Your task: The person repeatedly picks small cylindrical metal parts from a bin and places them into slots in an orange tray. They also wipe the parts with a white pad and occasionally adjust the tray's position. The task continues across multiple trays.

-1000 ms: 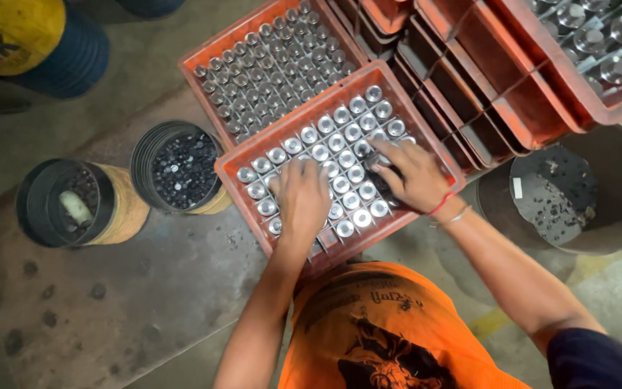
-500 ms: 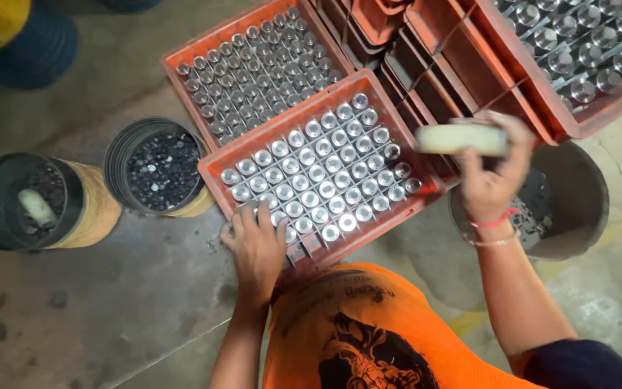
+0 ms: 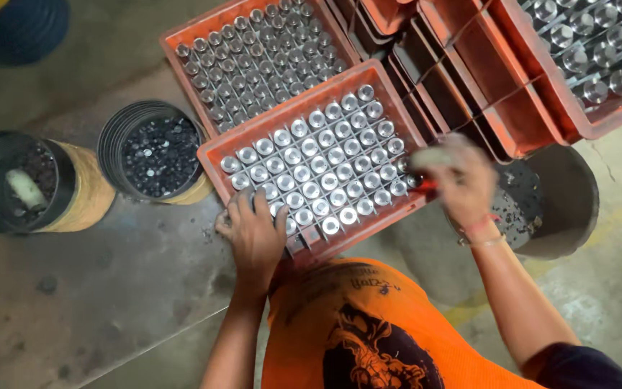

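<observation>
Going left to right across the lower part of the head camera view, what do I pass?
Yellow-sided black tub → black tub of small dark pieces → left hand → near orange crate of silver caps → right hand → grey bucket.

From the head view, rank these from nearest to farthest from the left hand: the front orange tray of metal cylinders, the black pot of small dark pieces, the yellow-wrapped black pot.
1. Front orange tray: under the left hand.
2. Black pot of dark pieces: up-left.
3. Yellow-wrapped pot: far left.

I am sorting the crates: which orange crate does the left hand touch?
The nearer crate of silver cylinders; the left hand rests on its front corner.
</observation>
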